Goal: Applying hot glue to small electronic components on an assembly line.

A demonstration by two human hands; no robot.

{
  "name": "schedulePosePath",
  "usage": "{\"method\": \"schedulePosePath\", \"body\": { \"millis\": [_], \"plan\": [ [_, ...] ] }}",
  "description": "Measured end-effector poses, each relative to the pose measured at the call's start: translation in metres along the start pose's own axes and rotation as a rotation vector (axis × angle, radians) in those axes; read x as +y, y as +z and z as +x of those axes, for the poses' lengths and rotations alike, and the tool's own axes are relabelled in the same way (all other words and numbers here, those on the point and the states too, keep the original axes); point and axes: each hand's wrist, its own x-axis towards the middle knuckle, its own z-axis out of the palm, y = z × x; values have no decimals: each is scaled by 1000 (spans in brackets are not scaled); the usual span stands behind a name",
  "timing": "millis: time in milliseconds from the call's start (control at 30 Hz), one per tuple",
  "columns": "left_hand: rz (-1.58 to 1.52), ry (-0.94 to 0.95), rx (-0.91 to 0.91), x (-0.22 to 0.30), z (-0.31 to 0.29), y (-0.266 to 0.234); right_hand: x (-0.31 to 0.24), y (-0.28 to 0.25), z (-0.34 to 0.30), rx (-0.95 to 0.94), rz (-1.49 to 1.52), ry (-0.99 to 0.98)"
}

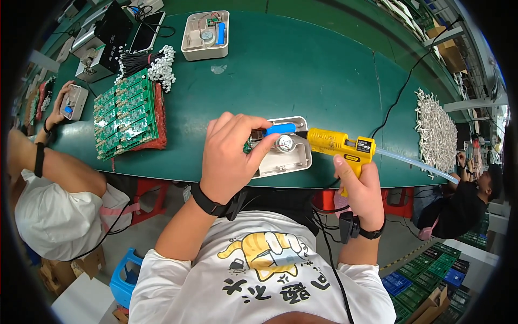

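Note:
Near the table's front edge lies a white plastic housing with a round silver speaker inside. My left hand reaches over its left side, thumb and index finger closed on a blue cylindrical battery at the housing's upper part. A yellow hot glue gun is gripped in my right hand, its dark nozzle close to the battery's right end. Whether the nozzle touches the battery, I cannot tell. From the gun's back sticks out a long translucent glue stick. My left fingers hide the housing's left part.
Green circuit boards lie stacked at left, beside bundled black wires with white connectors. Another housing with a blue battery stands farther back. White small parts are heaped at right. A black cable crosses the table. Co-workers sit on both sides.

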Motion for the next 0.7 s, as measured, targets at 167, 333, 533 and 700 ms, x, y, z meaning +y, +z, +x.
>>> {"method": "schedulePosePath", "body": {
  "millis": [167, 333, 533, 700],
  "plan": [
    [96, 52, 129, 7, 5, -3, 2, 2, 2, 36, 52, -66],
    [-82, -95, -1, -8, 4, 2, 0, 7, 12, 23, 47, -20],
    [-152, -293, -113, -5, 15, -2, -6, 5, 17, -3, -26, 12],
    [-126, -284, -213, -13, 17, -2, -4, 4, 12, 13, -82, -63]
  ]
}}
